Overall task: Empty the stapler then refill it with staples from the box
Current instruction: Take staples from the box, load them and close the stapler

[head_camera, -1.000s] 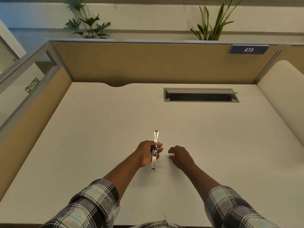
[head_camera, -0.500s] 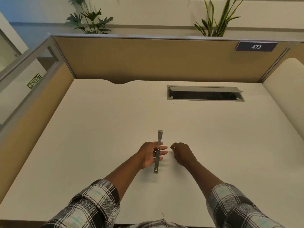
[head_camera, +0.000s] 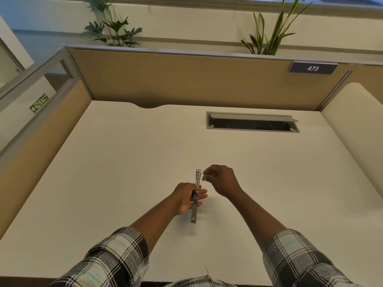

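- While my left hand (head_camera: 187,198) grips the slim, shiny metal stapler (head_camera: 195,196) mid-desk (head_camera: 103,172), it points at the far edge.
- My right hand (head_camera: 220,180) pinches something tiny I can't identify.

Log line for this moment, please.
left hand: grips stapler | right hand: pinched beside stapler's far end, contents unclear | box: not visible

White desk (head_camera: 124,172); grey cable tray (head_camera: 251,122) recessed at far side.

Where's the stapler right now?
Head view, centre of the desk: the stapler is gripped in the left hand, the right hand beside its far end.
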`<state>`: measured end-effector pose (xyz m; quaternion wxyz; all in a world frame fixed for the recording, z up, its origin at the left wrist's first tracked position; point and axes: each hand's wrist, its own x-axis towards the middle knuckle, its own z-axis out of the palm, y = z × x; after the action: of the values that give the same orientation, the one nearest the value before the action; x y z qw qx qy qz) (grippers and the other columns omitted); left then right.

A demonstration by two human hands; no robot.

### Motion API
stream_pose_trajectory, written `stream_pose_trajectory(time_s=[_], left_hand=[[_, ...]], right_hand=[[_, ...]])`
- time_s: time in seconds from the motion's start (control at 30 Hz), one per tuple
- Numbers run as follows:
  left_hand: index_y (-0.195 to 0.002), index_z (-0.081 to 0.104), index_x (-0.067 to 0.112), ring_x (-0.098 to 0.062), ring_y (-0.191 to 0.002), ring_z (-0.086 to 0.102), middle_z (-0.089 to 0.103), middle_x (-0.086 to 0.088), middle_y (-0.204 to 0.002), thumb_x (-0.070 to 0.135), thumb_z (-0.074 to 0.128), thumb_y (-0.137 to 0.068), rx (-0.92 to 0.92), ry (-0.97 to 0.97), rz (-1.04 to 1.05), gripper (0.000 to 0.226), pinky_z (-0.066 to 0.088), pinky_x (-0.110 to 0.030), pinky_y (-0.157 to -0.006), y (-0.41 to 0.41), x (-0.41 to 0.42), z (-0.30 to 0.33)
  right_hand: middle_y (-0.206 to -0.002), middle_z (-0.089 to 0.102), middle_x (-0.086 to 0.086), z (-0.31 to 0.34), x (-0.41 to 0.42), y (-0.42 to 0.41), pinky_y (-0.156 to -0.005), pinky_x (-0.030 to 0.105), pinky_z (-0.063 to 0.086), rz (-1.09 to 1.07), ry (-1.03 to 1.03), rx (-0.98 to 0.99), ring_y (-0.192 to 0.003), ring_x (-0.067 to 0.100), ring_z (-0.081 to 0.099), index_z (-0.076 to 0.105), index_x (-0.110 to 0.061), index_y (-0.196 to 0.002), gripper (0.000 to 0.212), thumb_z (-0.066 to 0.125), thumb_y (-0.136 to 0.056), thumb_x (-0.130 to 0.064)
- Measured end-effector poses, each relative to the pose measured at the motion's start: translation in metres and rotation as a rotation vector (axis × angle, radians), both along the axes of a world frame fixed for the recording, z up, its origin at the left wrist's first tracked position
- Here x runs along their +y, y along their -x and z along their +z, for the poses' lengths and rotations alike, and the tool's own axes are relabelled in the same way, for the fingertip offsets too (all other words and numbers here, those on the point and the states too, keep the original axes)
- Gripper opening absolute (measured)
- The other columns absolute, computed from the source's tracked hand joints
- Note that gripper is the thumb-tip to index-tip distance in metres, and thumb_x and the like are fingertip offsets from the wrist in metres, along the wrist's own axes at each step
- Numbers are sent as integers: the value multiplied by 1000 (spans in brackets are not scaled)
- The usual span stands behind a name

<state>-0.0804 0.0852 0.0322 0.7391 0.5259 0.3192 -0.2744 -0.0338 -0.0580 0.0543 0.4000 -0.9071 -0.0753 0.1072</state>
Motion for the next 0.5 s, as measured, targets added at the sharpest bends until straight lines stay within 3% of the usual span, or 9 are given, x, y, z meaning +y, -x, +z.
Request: stream_pose_trajectory(time_s=[0.2,0.4,0.5], left_hand=[[-108,60,3,-23,-89,71,72,-13,-100,9,42,-98,-13,-21,-9,21,53,-36,-75,1,-8,5],[-101,61,5,-22,-86,71,72,-10,-91,9,45,-97,-28,-29,-25,17,53,-35,-72,2,-13,8],[-98,60,5,-22,-85,71,72,-10,-89,7,44,-97,-27,-34,-29,16,53,-34,-70,3,-15,8]], right_hand=[[-95,75,5,1,2,3,-62,3,34,63,95,-27,-80,11,64,74,-9,-94,11,67,-86,-13],[-94,75,4,1,5,5,-79,34,52,120,206,-33,-89,20,67,74,-13,-92,14,61,-86,-16],[-93,75,3,3,5,5,-81,39,53,136,256,-40,-88,22,66,73,-14,-93,16,58,-87,-14]])
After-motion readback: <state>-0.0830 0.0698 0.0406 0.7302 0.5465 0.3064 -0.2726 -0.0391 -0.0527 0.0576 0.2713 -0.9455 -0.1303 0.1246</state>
